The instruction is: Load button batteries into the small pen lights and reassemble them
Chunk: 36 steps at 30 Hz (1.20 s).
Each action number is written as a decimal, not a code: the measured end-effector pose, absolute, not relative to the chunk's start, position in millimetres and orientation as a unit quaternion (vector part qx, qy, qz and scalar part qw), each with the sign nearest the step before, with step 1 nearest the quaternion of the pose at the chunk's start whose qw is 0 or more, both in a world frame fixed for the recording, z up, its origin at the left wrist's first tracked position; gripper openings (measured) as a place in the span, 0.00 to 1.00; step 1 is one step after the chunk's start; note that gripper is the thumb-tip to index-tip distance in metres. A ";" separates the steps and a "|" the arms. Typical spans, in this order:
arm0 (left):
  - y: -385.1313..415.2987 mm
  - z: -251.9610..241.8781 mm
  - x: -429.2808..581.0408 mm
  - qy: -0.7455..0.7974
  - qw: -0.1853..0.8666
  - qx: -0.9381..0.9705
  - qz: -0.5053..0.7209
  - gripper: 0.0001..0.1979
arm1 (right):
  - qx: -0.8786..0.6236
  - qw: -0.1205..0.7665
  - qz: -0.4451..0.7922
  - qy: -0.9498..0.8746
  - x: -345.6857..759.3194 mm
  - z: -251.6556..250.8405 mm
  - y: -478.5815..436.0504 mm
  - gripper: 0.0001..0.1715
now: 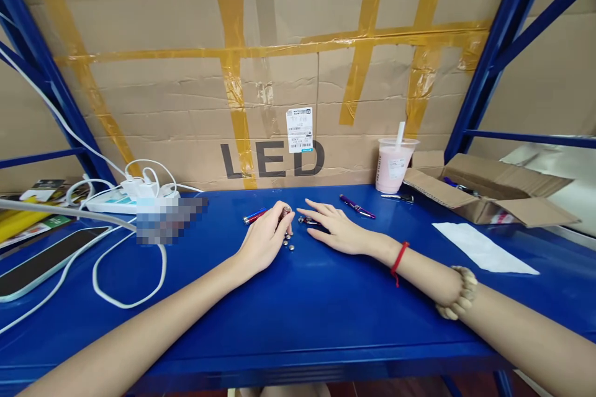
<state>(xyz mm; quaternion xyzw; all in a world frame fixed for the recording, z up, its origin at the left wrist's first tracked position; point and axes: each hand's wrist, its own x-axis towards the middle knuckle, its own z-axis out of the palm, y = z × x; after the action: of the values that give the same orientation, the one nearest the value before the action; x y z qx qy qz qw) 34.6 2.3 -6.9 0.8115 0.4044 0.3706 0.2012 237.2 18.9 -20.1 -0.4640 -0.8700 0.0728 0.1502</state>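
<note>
Head: L fingers (276, 208) curled round metal pcs (285, 212); R fingers (319, 206) splayed.

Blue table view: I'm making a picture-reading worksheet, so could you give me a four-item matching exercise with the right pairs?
1. Left hand
2. Right hand
3. Cup
4. Paper sheet

A. White, lying flat
B. Curled close to small shiny pieces
C. Pink-filled, with a straw
D. Fingers spread

Pairs: 1-B, 2-D, 3-C, 4-A
</note>
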 end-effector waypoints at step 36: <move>1.7 -12.7 38.0 0.398 0.179 0.842 0.317 0.12 | -0.416 0.172 0.018 -0.893 231.0 -22.8 24.0 0.25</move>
<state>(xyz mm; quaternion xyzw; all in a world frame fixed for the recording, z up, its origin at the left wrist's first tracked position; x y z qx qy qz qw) 38.0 1.7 -12.7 0.8421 0.3977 0.3171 0.1794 231.0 24.0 -22.8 -0.4155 -0.8931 0.0182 0.1715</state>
